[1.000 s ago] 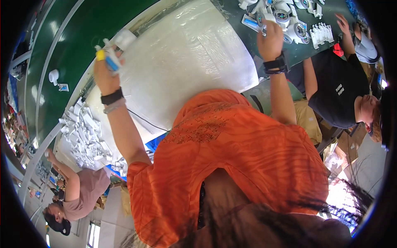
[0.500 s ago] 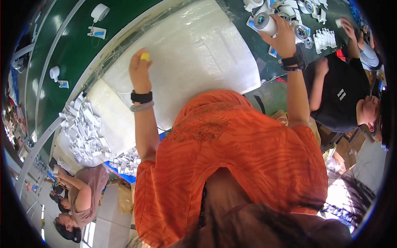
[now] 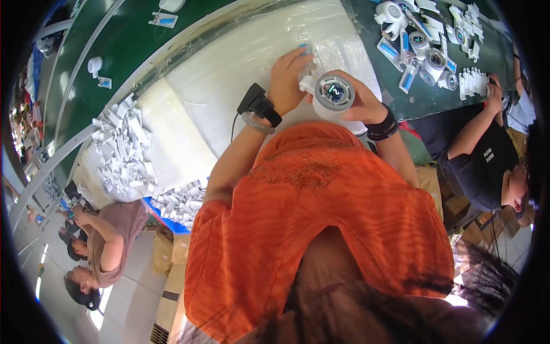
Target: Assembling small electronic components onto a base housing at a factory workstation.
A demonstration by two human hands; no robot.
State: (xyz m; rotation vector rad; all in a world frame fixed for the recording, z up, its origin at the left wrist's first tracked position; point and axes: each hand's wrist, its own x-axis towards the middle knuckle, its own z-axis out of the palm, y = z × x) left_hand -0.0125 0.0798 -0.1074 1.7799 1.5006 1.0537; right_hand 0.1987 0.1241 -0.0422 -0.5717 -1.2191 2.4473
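Note:
My right hand [image 3: 365, 102] grips a white round fan housing [image 3: 326, 107] from its right side. The housing's round opening faces up and shows a dark circuit board inside. A short white stub juts from its left side towards my left hand [image 3: 286, 83]. My left fingers are bent and pinched around a small light-blue and white piece [image 3: 305, 49], partly hidden by them. Whether that piece is joined to the housing I cannot tell. Both hands are above the padded, plastic-covered work surface [image 3: 229, 86].
More white fan housings [image 3: 435, 59] with blue parts lie at the far right, beside a row of white pieces [image 3: 473, 83]. White plastic parts [image 3: 121, 149] are heaped at left, above a blue bin [image 3: 172, 223]. A green conveyor [image 3: 126, 51] runs behind. Co-workers sit on both sides.
My right hand has brought the fan housing from the far-right pile to in front of me. My left hand has moved right, beside it, and closed on the light-blue and white piece.

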